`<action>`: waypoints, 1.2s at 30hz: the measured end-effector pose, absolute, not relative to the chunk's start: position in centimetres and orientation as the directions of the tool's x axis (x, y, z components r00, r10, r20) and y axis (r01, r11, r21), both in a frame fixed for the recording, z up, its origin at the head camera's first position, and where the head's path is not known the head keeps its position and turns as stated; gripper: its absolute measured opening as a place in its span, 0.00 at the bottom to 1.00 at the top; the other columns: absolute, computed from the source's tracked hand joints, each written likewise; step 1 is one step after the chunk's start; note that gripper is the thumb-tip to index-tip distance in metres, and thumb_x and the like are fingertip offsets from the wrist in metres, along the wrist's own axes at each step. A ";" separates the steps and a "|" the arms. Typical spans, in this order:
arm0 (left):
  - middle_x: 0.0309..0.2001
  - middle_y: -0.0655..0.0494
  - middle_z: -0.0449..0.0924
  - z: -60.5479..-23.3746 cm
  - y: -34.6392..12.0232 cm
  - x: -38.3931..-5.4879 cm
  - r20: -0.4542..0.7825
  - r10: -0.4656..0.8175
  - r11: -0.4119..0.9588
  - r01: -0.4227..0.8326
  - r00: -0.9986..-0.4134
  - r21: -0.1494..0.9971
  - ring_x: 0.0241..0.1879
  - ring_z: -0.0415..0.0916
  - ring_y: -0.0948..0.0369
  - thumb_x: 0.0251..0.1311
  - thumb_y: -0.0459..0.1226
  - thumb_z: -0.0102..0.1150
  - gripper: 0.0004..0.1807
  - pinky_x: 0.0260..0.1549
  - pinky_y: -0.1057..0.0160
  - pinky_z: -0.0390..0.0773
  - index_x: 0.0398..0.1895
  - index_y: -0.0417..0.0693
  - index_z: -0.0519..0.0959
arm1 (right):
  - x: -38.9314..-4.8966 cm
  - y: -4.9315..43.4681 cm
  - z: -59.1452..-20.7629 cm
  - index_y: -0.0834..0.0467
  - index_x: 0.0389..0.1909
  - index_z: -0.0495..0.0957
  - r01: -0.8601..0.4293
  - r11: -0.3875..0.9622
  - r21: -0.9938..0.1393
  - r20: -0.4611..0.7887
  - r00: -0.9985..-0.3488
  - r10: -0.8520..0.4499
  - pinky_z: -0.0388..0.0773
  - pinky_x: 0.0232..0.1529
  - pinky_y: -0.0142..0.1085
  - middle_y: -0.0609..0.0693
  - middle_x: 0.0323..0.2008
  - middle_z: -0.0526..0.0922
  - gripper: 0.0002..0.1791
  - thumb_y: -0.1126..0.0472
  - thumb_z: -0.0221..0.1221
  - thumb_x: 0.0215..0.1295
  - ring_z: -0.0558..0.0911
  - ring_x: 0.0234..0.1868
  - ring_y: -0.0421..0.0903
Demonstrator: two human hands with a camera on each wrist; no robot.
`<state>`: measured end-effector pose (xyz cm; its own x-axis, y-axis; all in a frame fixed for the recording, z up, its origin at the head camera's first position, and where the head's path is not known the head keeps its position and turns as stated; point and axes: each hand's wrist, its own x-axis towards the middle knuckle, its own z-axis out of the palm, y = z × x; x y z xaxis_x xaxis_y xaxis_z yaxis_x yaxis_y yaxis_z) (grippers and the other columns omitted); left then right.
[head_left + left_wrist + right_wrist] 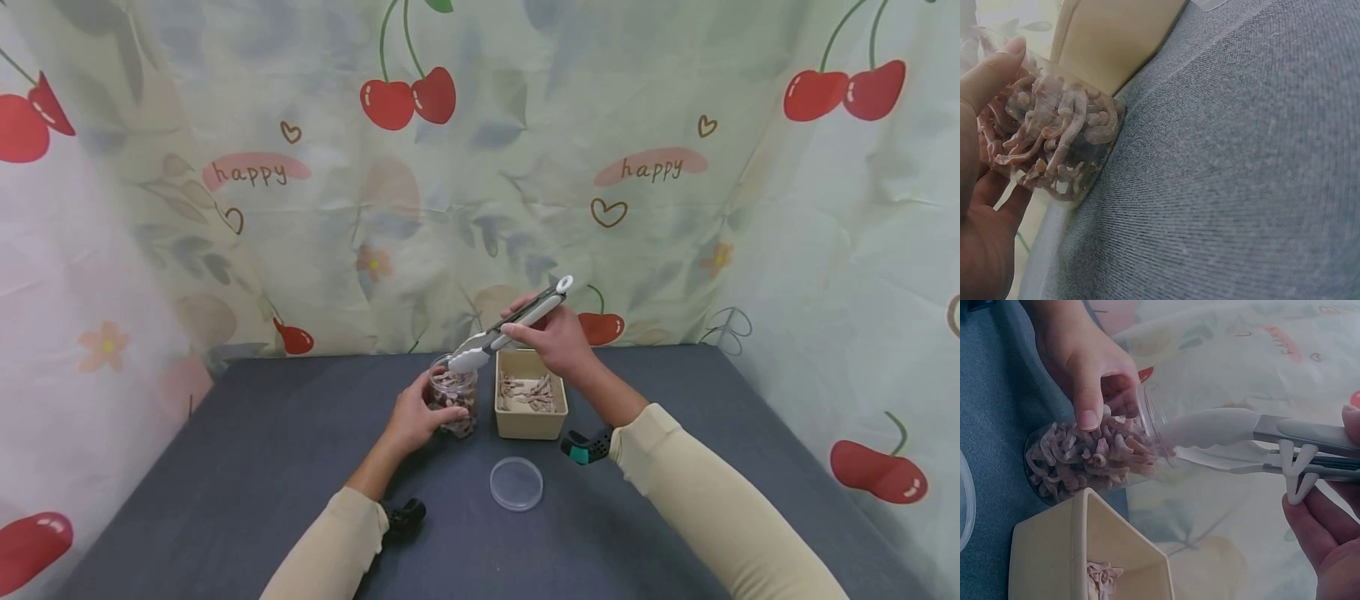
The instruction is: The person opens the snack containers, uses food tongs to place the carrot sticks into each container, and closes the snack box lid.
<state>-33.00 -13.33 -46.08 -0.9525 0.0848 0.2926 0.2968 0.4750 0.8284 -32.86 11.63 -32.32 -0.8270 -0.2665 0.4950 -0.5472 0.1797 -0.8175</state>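
A clear jar (454, 400) holds many pale brownish-pink, twisted dried strips (1054, 122). My left hand (417, 414) grips it round the side, thumb in front, and its base touches the table. In my right hand (553, 333) are tongs (512, 324) with grey-and-white handles and white scalloped tips. Those tips (1210, 428) point down into the jar's mouth, slightly apart; whether they pinch a strip I cannot tell. Just right of the jar stands a cream rectangular box (528, 427) with some of the same strips (538, 393) on its floor.
A round clear lid (516, 483) lies on the dark grey tablecloth (300, 450) in front of the box. Behind the table hangs a patterned curtain (480, 167) with cherries. Each wrist wears a dark device (588, 447).
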 end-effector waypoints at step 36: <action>0.54 0.43 0.77 -46.0 -13.3 -32.9 0.278 0.084 0.472 0.284 -0.957 0.835 0.52 0.74 0.52 0.43 0.43 0.79 0.44 0.53 0.51 0.72 0.66 0.47 0.69 | -32.9 13.2 -31.2 0.67 0.49 0.77 -0.581 0.122 -0.805 0.545 -0.805 -0.233 0.76 0.36 0.30 0.64 0.48 0.81 0.18 0.70 0.67 0.58 0.82 0.38 0.40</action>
<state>-32.91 -13.33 -45.99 -0.9568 0.0837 0.2783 0.2841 0.4720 0.8346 -32.95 13.23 -31.21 -0.8052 -0.2327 0.5454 -0.5805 0.1220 -0.8051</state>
